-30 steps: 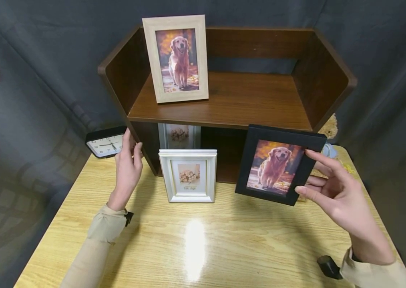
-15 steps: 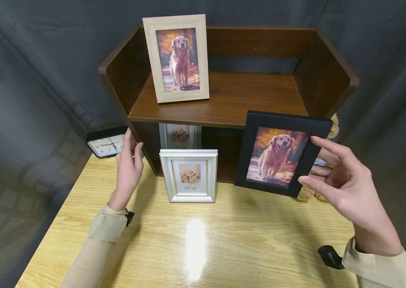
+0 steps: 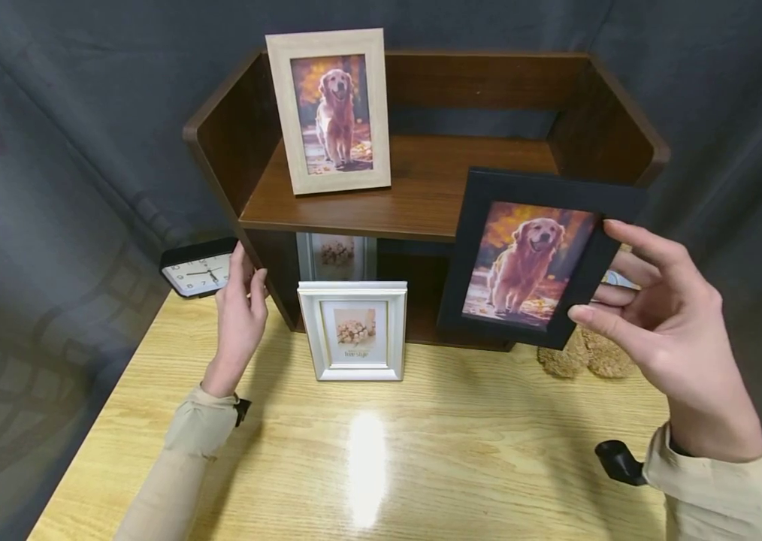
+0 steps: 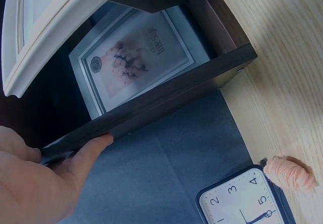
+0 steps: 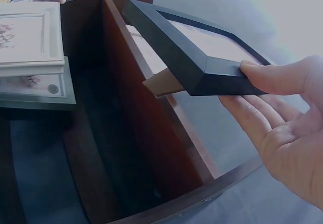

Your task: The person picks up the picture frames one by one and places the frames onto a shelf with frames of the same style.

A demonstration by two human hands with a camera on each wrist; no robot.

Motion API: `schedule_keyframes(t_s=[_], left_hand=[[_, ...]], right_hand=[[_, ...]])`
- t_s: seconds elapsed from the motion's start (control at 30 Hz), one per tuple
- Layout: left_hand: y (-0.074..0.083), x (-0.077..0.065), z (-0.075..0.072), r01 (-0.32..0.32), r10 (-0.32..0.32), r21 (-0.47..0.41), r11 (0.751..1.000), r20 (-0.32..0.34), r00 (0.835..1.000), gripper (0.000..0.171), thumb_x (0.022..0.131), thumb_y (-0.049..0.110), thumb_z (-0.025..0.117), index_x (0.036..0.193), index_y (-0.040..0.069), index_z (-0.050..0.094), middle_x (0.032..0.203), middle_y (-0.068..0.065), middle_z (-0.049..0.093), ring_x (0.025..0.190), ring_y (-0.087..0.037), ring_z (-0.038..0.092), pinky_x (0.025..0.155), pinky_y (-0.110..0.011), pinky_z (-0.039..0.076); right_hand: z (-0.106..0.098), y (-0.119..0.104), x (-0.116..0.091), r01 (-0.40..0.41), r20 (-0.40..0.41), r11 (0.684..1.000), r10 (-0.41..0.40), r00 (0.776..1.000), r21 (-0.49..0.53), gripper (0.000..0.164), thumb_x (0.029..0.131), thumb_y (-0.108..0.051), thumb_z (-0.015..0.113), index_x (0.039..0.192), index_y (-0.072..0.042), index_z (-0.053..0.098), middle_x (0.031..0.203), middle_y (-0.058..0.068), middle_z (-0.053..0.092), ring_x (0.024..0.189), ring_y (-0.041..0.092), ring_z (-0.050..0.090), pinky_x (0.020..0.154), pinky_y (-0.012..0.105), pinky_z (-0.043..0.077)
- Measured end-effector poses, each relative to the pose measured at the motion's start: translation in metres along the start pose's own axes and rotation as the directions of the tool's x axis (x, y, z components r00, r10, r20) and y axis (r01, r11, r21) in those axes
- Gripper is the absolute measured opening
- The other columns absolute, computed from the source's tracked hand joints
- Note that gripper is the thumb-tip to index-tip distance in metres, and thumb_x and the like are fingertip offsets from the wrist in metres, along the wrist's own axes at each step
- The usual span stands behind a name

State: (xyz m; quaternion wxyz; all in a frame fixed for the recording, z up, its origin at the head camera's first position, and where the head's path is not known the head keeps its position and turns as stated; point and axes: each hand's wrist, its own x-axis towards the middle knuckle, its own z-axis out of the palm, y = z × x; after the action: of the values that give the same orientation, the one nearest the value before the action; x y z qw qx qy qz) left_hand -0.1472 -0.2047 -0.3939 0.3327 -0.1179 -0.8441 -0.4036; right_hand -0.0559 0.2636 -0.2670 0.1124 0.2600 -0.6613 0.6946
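Observation:
My right hand (image 3: 672, 330) pinches the right edge of a black picture frame (image 3: 530, 263) with a dog photo, thumb in front and fingers behind. The frame is held tilted in front of the right half of a dark brown shelf (image 3: 421, 173). In the right wrist view, its brown stand (image 5: 164, 82) sticks out behind. My left hand (image 3: 239, 323) holds the front edge of the shelf's left side panel, thumb and finger on either side in the left wrist view. A beige frame (image 3: 337, 120) with a dog photo stands at the upper level's left.
A white frame (image 3: 357, 330) stands on the wooden table (image 3: 489, 451) before the shelf. Behind it, a grey-blue frame (image 3: 337, 257) stands in the lower compartment. A black clock (image 3: 197, 272) is left of the shelf; a fuzzy tan plush (image 3: 587, 353) sits at right, partly hidden.
My right hand has raised the black frame from before the lower compartment to partly over the upper level, moving slightly right. More of the plush's lower part shows. My left hand stays put.

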Motion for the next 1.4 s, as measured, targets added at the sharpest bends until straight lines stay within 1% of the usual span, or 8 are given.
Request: schedule_keyframes(t_s=[0.27,0.43,0.53,0.67,0.73,0.83,1.03,1.4], left_hand=[[-0.001,0.000,-0.001,0.003,-0.003,0.017,1.000,-0.002,1.000,0.052,0.111,-0.001,0.054,0.161,0.001,0.041,0.135,-0.028,0.067,0.078,-0.037,0.069,0.070,-0.012,0.041],[-0.002,0.000,-0.001,0.003,-0.003,0.007,1.000,0.002,1.000,0.053,0.111,-0.001,0.054,0.162,0.002,0.041,0.138,-0.027,0.066,0.078,-0.037,0.068,0.070,-0.013,0.040],[-0.002,0.000,-0.001,0.003,-0.003,0.001,1.000,0.002,1.000,0.053,0.110,-0.002,0.054,0.162,0.003,0.041,0.141,-0.026,0.065,0.081,-0.037,0.070,0.071,-0.012,0.041],[-0.002,-0.001,-0.001,0.005,-0.005,-0.005,1.000,0.004,1.000,0.054,0.110,-0.003,0.054,0.162,0.002,0.040,0.144,-0.026,0.063,0.086,-0.037,0.071,0.073,-0.010,0.041],[-0.002,-0.001,-0.001,0.005,-0.005,-0.004,1.000,0.004,1.000,0.054,0.110,-0.003,0.054,0.162,0.002,0.040,0.143,-0.026,0.063,0.086,-0.037,0.071,0.073,-0.010,0.041],[-0.002,-0.001,-0.001,0.001,-0.001,-0.003,1.000,-0.001,1.000,0.054,0.110,-0.003,0.054,0.162,0.003,0.041,0.139,-0.027,0.066,0.081,-0.038,0.069,0.071,-0.012,0.041],[-0.002,-0.001,-0.002,-0.003,0.004,0.005,1.000,-0.004,1.000,0.053,0.110,-0.002,0.054,0.161,0.003,0.041,0.127,-0.028,0.070,0.074,-0.037,0.065,0.068,-0.016,0.040],[-0.001,-0.001,0.000,-0.005,0.005,0.005,1.000,-0.015,1.000,0.052,0.110,-0.003,0.055,0.161,0.002,0.042,0.133,-0.029,0.068,0.081,-0.038,0.069,0.073,-0.016,0.042]], right_hand=[[0.006,-0.008,0.016,0.013,-0.021,1.000,-0.012,1.000,0.011,0.084,0.087,0.026,0.069,0.162,0.000,0.040,0.147,0.024,0.061,0.110,0.024,0.076,0.088,0.027,0.059],[0.010,-0.012,0.026,0.012,-0.061,1.000,-0.012,0.998,-0.001,0.087,0.085,0.036,0.059,0.162,-0.003,0.043,0.147,0.026,0.060,0.112,0.025,0.075,0.092,0.027,0.058],[0.013,-0.012,0.033,0.031,-0.077,0.999,-0.032,0.997,-0.008,0.086,0.084,0.036,0.058,0.160,-0.003,0.045,0.131,0.026,0.064,0.099,0.023,0.076,0.085,0.022,0.057],[0.016,-0.011,0.044,0.044,-0.101,0.999,-0.042,0.994,0.014,0.083,0.085,0.034,0.059,0.159,-0.004,0.048,0.129,0.028,0.062,0.097,0.025,0.075,0.084,0.024,0.057],[0.018,-0.011,0.048,0.044,-0.108,0.998,-0.040,0.993,0.037,0.081,0.087,0.033,0.059,0.158,-0.004,0.049,0.142,0.031,0.059,0.108,0.027,0.075,0.092,0.027,0.058],[0.020,-0.010,0.056,0.055,-0.103,0.997,-0.050,0.993,0.047,0.079,0.088,0.032,0.058,0.158,-0.004,0.049,0.145,0.032,0.056,0.113,0.029,0.074,0.095,0.029,0.057],[0.025,-0.007,0.070,0.059,-0.112,0.998,-0.060,0.992,-0.004,0.076,0.092,0.028,0.058,0.158,-0.008,0.050,0.146,0.030,0.056,0.117,0.027,0.073,0.094,0.028,0.057],[0.031,0.002,0.092,0.043,-0.185,0.999,-0.045,0.982,-0.016,0.072,0.096,0.025,0.054,0.157,-0.015,0.053,0.147,0.026,0.056,0.119,0.028,0.071,0.089,0.027,0.056]])
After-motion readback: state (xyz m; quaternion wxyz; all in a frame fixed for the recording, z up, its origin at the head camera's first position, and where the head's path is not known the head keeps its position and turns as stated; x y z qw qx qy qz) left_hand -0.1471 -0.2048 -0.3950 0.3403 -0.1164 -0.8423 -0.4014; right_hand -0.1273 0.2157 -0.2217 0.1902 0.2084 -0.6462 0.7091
